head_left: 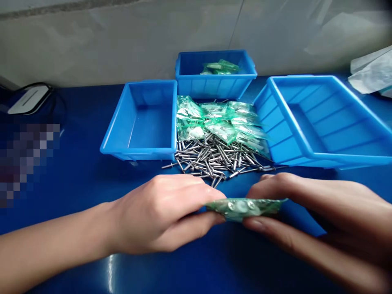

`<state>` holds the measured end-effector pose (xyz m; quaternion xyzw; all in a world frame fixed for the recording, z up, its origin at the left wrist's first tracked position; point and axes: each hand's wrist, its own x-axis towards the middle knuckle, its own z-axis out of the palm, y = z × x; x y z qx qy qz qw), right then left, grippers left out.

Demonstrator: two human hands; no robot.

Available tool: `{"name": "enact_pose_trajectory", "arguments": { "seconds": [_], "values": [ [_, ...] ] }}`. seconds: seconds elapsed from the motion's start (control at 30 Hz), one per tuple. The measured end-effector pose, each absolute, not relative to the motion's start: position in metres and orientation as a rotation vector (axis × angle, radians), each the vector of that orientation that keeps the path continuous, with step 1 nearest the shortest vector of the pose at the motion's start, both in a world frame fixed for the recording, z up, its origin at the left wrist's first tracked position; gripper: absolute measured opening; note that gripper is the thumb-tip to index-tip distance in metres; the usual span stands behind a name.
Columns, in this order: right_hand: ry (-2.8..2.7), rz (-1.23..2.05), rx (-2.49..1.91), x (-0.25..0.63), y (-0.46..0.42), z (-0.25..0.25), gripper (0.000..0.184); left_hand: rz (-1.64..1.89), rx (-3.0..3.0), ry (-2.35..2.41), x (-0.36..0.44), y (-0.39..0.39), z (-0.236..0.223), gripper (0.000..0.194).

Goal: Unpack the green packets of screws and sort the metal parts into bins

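Note:
Between my two hands is a green clear plastic bag [245, 207], with screw heads and a whitish piece showing through it. The thumb and fingers of my left hand [165, 212] pinch its left end. My right hand [309, 212] grips the right part, thumb below and fingers above. Just beyond the hands lies a pile of metal screws [211, 157]. Several filled green bags [219, 120] rest on and behind that pile.
Blue bins stand around the pile: a left bin [143, 153], a right bin [284, 122] and a back bin [214, 85] with green bags inside. At far left is a white-and-black object [30, 99]; white plastic or paper [372, 71] lies at far right.

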<state>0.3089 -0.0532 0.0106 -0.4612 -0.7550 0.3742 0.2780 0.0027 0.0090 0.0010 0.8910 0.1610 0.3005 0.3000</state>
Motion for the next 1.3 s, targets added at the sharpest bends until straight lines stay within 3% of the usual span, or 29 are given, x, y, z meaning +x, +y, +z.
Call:
{"name": "enact_pose_trajectory", "arguments": {
  "seconds": [0.2,0.37,0.6,0.77,0.83,0.97,1.03,1.23,1.3],
  "values": [
    [-1.982,1.172,-1.358,0.311,-0.056,0.013,0.038,0.727,2.302,0.407,-0.002,0.009,-0.001,0.004],
    [-2.024,0.951,-1.361,0.291,-0.061,0.008,0.063,0.747,2.256,0.36,-0.004,0.01,-0.004,0.016],
    [-2.058,0.909,-1.336,0.29,-0.067,0.0,0.082,0.745,2.396,0.334,-0.004,0.007,-0.003,0.015],
    [-2.122,0.906,-1.303,0.321,-0.07,-0.006,0.104,0.756,2.433,0.354,-0.006,0.009,0.003,0.029],
    [-2.158,0.952,-1.283,0.326,-0.071,-0.008,0.102,0.743,2.476,0.36,-0.006,0.009,0.005,0.033],
    [-2.133,1.063,-1.316,0.324,-0.075,-0.011,0.053,0.714,2.562,0.427,-0.003,0.009,0.0,0.009],
    [-2.118,1.059,-1.321,0.321,-0.077,-0.011,0.044,0.8,2.539,0.414,0.0,0.009,-0.004,0.009],
    [-2.172,0.912,-1.272,0.316,-0.069,-0.011,0.072,0.808,2.552,0.427,-0.001,0.005,-0.006,0.043],
    [-2.207,0.918,-1.263,0.315,-0.066,-0.012,0.076,0.79,2.54,0.446,-0.003,0.004,-0.005,0.041]
  ]
}}
